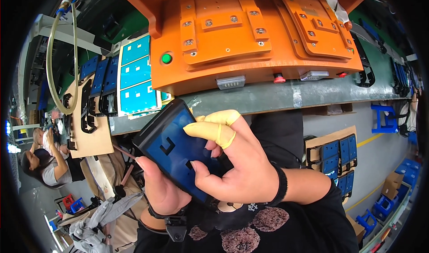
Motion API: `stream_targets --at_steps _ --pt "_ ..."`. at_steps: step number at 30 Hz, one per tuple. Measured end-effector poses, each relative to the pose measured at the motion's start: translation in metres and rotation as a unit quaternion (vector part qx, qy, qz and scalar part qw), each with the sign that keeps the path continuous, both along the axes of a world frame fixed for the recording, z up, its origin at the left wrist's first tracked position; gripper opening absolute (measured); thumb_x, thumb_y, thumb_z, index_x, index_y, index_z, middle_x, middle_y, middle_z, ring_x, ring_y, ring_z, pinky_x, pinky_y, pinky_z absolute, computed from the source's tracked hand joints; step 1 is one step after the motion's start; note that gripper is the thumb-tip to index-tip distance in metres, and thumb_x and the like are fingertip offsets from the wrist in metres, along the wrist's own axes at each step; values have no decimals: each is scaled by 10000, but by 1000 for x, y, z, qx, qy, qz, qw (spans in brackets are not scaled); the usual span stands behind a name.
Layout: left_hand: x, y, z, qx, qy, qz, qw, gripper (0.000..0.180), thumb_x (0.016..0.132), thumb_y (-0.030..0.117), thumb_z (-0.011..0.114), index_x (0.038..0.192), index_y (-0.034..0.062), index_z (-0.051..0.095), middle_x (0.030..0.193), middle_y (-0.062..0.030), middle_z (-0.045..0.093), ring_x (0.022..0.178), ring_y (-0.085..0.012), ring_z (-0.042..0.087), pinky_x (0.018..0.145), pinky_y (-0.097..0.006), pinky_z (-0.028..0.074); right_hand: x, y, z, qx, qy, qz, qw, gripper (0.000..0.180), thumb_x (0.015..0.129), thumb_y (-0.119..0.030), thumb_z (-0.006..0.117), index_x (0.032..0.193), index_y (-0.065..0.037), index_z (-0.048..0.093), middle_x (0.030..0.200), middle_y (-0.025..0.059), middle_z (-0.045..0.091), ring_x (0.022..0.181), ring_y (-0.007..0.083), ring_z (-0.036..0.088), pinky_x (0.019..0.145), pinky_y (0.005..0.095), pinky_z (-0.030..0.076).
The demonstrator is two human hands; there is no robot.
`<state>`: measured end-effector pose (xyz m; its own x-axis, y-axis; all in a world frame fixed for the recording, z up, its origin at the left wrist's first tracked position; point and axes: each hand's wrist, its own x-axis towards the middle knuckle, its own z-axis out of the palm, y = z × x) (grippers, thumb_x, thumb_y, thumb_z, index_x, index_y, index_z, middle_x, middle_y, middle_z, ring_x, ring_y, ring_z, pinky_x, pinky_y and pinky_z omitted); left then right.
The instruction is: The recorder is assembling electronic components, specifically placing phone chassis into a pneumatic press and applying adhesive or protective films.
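Observation:
Tilted in front of my chest is a flat black-framed panel (pixel 161 127) whose face is covered in shiny blue film with small black cut-outs. My left hand (pixel 163 188) grips it from below, thumb along the left edge and the other fingers hidden behind it. Bent over the panel's right side is my right hand (pixel 246 157), with yellow finger cots on two fingers. One covered fingertip touches the blue face, and the thumb tip rests near the lower cut-out. The other fingers curl at the panel's right edge.
Beyond the panel, a large orange machine (pixel 214 65) with a green button stands on the green bench (pixel 268 94). Sheets of blue film pieces (pixel 136 76) lie to its left. Black frames (pixel 89 123) rest on cardboard at left. More blue panels (pixel 330 157) sit at right. Another person (pixel 56 168) is at far left.

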<state>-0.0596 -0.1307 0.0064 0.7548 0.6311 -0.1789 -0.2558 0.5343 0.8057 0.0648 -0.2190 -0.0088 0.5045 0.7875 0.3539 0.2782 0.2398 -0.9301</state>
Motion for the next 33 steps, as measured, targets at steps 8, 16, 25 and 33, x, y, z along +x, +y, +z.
stream_targets --at_steps 8,16,25,33 --pt "-1 -3 1 61 52 -9 997 1008 863 793 381 1458 -18 320 1383 -173 488 1233 -284 526 1019 -433 452 7 6 -2 46 6 -35 998 500 707 -6 756 1187 -17 618 1090 101 538 794 143 525 660 242 472" --pt "-11 2 -14 62 -85 -80 991 830 974 667 295 1506 30 251 1496 -161 384 1350 -317 426 1127 -473 350 11 15 2 43 -33 -60 997 505 728 -15 763 1205 -19 597 1161 120 549 889 166 556 736 261 475" --pt "-12 4 -15 80 -100 -105 986 781 995 628 278 1513 44 247 1516 -152 363 1380 -305 393 1146 -474 321 7 17 4 21 3 -40 999 533 727 -21 760 1229 -39 583 1155 88 559 883 152 556 715 256 477" --pt "-9 3 -19 87 -120 -100 984 734 1015 591 273 1519 59 243 1526 -143 354 1392 -298 376 1161 -478 292 7 18 4 19 -5 -53 998 556 713 -21 759 1237 -52 575 1114 80 556 856 160 551 695 261 480"
